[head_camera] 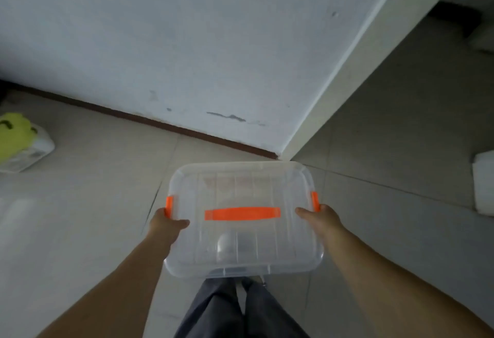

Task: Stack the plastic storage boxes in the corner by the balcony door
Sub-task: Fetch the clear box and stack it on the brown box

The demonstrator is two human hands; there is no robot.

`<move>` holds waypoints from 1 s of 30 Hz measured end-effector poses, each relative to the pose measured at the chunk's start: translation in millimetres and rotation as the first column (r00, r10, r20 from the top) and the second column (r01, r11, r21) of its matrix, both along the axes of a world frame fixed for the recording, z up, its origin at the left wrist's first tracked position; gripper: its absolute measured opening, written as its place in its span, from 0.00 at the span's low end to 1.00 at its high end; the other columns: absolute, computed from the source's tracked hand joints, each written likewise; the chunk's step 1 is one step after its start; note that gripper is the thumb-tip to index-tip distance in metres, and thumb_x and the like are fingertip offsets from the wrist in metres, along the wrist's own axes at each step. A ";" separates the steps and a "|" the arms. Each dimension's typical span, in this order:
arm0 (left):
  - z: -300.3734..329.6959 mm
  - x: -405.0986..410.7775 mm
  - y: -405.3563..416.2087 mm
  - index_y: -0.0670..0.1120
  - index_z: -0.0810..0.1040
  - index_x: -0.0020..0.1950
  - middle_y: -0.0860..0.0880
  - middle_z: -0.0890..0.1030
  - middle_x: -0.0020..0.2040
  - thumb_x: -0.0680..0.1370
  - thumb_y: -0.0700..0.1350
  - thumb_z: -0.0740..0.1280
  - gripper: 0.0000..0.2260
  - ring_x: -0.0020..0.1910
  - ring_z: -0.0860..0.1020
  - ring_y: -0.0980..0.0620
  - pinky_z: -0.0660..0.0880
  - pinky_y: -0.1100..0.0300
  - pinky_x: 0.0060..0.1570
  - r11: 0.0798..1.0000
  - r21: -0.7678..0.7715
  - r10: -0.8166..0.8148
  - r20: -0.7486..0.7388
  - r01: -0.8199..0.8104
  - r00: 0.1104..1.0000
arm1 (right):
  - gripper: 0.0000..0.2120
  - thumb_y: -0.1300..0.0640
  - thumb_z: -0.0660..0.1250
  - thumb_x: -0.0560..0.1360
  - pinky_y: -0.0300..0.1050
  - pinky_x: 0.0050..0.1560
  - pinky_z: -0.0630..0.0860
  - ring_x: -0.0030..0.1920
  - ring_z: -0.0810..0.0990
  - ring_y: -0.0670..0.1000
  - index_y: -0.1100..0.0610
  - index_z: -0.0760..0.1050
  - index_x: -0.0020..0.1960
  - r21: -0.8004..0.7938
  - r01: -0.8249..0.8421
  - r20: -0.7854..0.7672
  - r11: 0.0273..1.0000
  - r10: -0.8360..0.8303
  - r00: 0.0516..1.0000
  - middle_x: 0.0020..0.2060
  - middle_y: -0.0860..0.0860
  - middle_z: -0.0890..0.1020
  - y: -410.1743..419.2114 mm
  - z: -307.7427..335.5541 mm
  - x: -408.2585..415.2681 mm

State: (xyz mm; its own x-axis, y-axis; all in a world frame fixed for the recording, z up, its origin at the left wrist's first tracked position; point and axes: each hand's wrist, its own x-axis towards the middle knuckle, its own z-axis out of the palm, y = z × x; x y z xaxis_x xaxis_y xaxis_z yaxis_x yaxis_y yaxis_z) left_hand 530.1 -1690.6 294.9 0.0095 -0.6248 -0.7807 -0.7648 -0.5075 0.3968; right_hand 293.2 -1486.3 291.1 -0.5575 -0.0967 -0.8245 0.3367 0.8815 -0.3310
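Observation:
I hold a clear plastic storage box (242,241) level in front of me, above the tiled floor. It has a lid with an orange handle across the top and an orange clip on each short side. My left hand (167,224) grips its left edge just below the left clip, thumb on the lid. My right hand (322,217) grips the right edge by the right clip, thumb on the lid too. The box looks nearly empty; a pale rounded shape shows through the lid near me.
A white wall with a dark skirting board (149,121) runs ahead and ends at a corner (280,154). On the floor lie a yellow-green cloth on a white object (21,142) at left and a white object (485,182) at right.

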 end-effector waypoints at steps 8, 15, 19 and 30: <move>112.4 99.5 19.5 0.35 0.69 0.67 0.34 0.76 0.58 0.70 0.31 0.70 0.25 0.50 0.75 0.40 0.71 0.52 0.49 0.945 -0.144 0.284 -0.077 -0.293 0.956 | 0.24 0.54 0.73 0.69 0.56 0.59 0.76 0.54 0.81 0.61 0.68 0.76 0.59 -0.126 -0.275 -0.027 0.953 0.274 0.961 0.55 0.64 0.81 -67.4 88.7 38.7; 169.4 233.3 27.2 0.37 0.73 0.64 0.34 0.77 0.58 0.71 0.33 0.69 0.21 0.53 0.77 0.38 0.75 0.47 0.52 0.779 -0.201 0.578 -0.140 -0.594 0.804 | 0.26 0.57 0.74 0.69 0.60 0.61 0.74 0.56 0.80 0.64 0.71 0.74 0.60 -0.234 -0.570 -0.045 0.788 0.577 0.816 0.57 0.67 0.80 -171.2 138.9 144.8; 177.3 315.5 35.0 0.40 0.73 0.61 0.35 0.78 0.58 0.71 0.35 0.69 0.19 0.55 0.77 0.37 0.75 0.42 0.55 0.659 -0.191 0.697 -0.207 -0.727 0.686 | 0.23 0.59 0.73 0.70 0.58 0.60 0.75 0.55 0.80 0.64 0.71 0.75 0.60 -0.276 -0.670 -0.089 0.689 0.676 0.732 0.56 0.66 0.80 -218.4 172.0 231.4; 206.8 571.3 40.1 0.41 0.75 0.58 0.38 0.78 0.55 0.71 0.37 0.69 0.16 0.54 0.78 0.39 0.78 0.43 0.54 0.446 -0.217 0.828 -0.267 -0.868 0.493 | 0.23 0.60 0.72 0.70 0.59 0.60 0.75 0.56 0.79 0.64 0.70 0.73 0.61 -0.337 -0.801 -0.140 0.495 0.815 0.563 0.57 0.67 0.79 -310.3 212.4 514.6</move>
